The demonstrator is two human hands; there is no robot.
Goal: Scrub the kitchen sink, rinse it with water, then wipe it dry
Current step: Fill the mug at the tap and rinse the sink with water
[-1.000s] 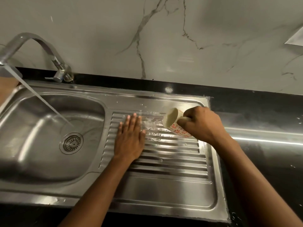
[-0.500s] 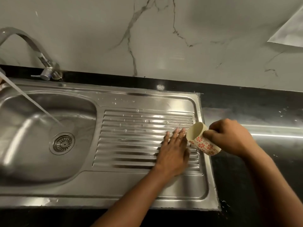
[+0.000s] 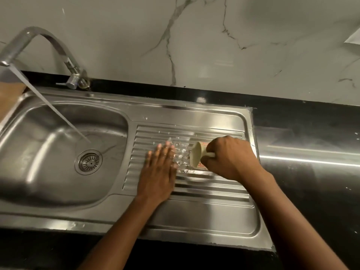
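The steel sink [image 3: 204, 221] has a basin on the left and a ribbed drainboard on the right. My right hand [image 3: 229, 158] grips a cream cup [image 3: 196, 158] with a red flower pattern, tipped on its side with its mouth to the left. Water [image 3: 181, 154] splashes from it onto the ribs. My left hand [image 3: 158, 172] lies flat, fingers together, on the wet ribs just left of the cup. The tap [image 3: 48, 47] at the back left runs, and its stream [image 3: 54, 112] falls into the basin near the drain [image 3: 90, 161].
A black counter [image 3: 311, 152] surrounds the sink and stretches to the right. A marble wall [image 3: 194, 39] rises behind it. Something brown [image 3: 9, 98] shows at the left edge by the basin.
My left hand slid left across the ribs from the drainboard's right part. My right hand brought the cup back over the ribs and tipped it, so water pours out again.
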